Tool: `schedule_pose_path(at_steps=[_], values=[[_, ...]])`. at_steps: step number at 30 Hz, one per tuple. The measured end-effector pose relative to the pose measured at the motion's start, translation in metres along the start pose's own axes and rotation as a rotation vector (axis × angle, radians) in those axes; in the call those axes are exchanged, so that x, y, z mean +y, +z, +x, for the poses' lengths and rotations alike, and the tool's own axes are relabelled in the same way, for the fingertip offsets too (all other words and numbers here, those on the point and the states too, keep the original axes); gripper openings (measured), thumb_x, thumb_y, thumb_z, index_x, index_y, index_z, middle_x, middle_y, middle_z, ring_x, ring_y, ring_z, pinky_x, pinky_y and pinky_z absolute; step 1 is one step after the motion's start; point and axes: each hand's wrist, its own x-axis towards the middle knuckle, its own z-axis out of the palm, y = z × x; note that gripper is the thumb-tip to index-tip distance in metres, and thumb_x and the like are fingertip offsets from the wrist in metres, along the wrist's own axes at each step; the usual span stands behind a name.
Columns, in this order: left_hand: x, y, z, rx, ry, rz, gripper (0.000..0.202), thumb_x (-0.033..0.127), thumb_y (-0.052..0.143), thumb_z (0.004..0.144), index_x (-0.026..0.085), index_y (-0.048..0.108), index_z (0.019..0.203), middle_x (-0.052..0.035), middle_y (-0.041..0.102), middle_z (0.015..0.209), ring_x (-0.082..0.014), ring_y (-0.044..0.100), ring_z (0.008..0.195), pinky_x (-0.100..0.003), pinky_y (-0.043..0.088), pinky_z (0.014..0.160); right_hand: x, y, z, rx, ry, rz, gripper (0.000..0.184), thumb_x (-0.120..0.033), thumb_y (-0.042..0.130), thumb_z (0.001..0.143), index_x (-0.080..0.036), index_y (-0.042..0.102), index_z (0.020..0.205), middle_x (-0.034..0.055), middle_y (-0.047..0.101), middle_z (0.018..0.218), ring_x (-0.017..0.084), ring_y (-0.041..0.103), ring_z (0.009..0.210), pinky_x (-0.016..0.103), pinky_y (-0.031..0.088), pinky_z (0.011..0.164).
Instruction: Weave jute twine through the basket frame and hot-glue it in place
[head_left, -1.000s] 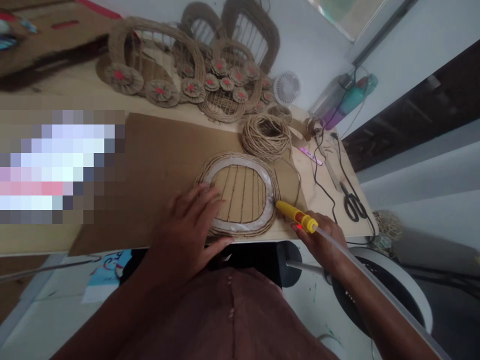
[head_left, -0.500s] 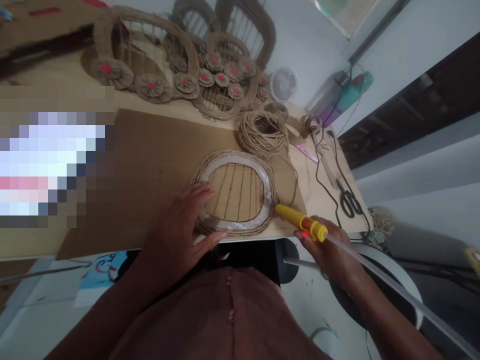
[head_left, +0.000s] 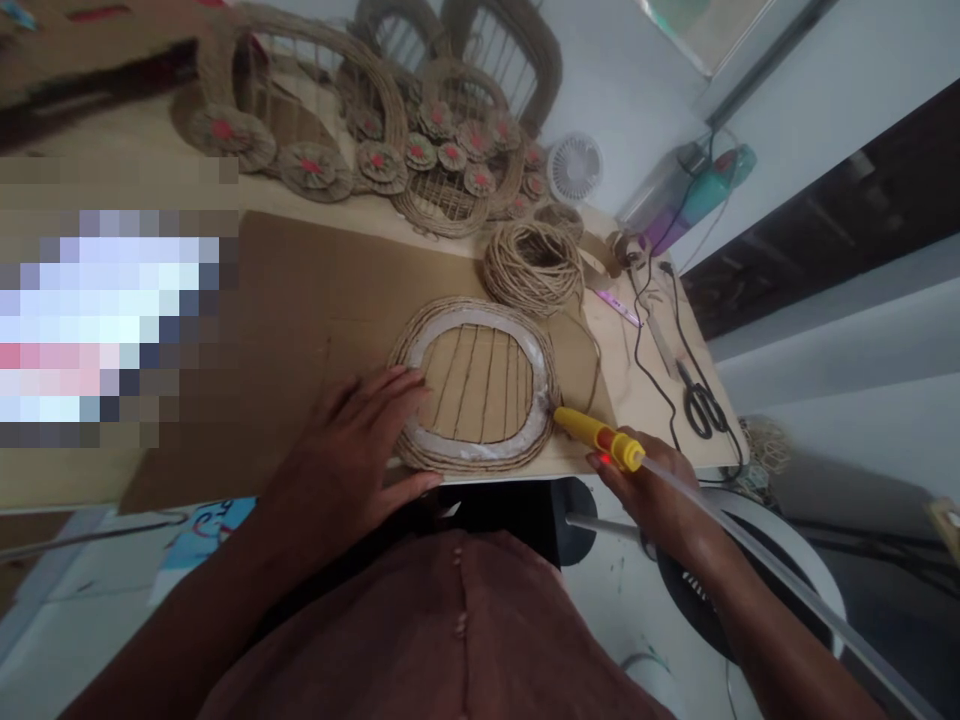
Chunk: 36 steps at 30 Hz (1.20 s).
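Note:
An oval jute-rope frame (head_left: pixel 480 455) lies on brown cardboard near the table's front edge. A pale band lines its inside, and dark cords run across its opening. My left hand (head_left: pixel 367 440) rests on the frame's left side, fingers laid over the rim and thumb spread along the lower edge. In my right hand (head_left: pixel 656 490) is a yellow hot glue gun (head_left: pixel 592 432) with a small red light and a clear glue stick trailing from its back. Its nozzle meets the frame's right rim. Behind the frame sits a coil of jute rope (head_left: pixel 532 268), its loose end running down to the right.
Several rope frames with flowers (head_left: pixel 311 165) stand at the back beside a small white fan (head_left: pixel 575 167). Black scissors (head_left: pixel 701 405), a purple cutter (head_left: pixel 619 305) and cables lie at the right. A blurred bright patch covers the left. A round stool (head_left: pixel 750 600) stands below.
The whole view has shifted slightly. The glue gun's nozzle stays at the frame's right rim, and my left hand keeps its place on the left side.

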Motion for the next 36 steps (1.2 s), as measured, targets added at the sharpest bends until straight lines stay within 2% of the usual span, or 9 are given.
schedule_pose_path(at_steps=[7,11,15,23,30,36], values=[[0.002,-0.004,0.0,-0.011,-0.015,-0.031,0.059,0.036,0.058,0.085,0.015,0.036,0.136,-0.0203,0.048,0.144,-0.0325,0.042,0.137,-0.053,0.035,0.111,-0.017,-0.002,-0.022,-0.025,-0.063,0.136,0.032,-0.043,0.041,0.096,-0.02,0.059,0.082,0.0052,0.065,0.073,0.018,0.06,0.064,0.03,0.041,0.059],[0.003,-0.007,0.0,-0.026,-0.022,-0.067,0.062,0.037,0.059,0.084,0.017,0.034,0.137,-0.0197,0.046,0.146,-0.0327,0.041,0.138,-0.054,0.033,0.112,-0.007,-0.003,-0.007,0.072,0.028,0.114,0.034,-0.045,0.042,0.095,-0.019,0.062,0.089,0.0078,0.066,0.076,0.021,0.062,0.068,0.031,0.043,0.06],[0.002,-0.008,0.0,-0.02,-0.028,-0.08,0.059,0.035,0.058,0.085,0.017,0.035,0.136,-0.0189,0.047,0.145,-0.0322,0.041,0.138,-0.054,0.034,0.112,0.003,0.002,0.007,0.058,0.033,0.045,0.033,-0.044,0.043,0.094,-0.018,0.063,0.092,0.0085,0.067,0.076,0.023,0.062,0.07,0.032,0.042,0.061],[0.003,-0.007,0.001,0.016,-0.012,-0.052,0.059,0.033,0.06,0.084,0.013,0.037,0.135,-0.0217,0.049,0.142,-0.0346,0.041,0.136,-0.055,0.036,0.11,-0.025,0.005,-0.031,0.023,-0.061,0.125,0.028,-0.039,0.044,0.095,-0.02,0.057,0.08,0.0037,0.062,0.069,0.018,0.057,0.062,0.028,0.037,0.058],[0.005,-0.006,0.001,0.013,-0.038,-0.066,0.06,0.035,0.061,0.083,0.016,0.037,0.134,-0.0206,0.049,0.142,-0.0347,0.041,0.137,-0.055,0.036,0.11,-0.016,0.007,-0.022,0.074,0.02,0.072,0.033,-0.043,0.041,0.097,-0.018,0.06,0.087,0.0074,0.064,0.074,0.02,0.059,0.069,0.029,0.039,0.061],[0.006,-0.007,0.001,-0.003,-0.059,-0.074,0.06,0.033,0.062,0.082,0.018,0.036,0.135,-0.0192,0.048,0.144,-0.033,0.041,0.137,-0.054,0.037,0.111,-0.033,0.008,-0.034,0.058,-0.15,0.152,0.028,-0.039,0.044,0.097,-0.02,0.055,0.078,0.0027,0.061,0.068,0.016,0.054,0.06,0.027,0.036,0.058]])
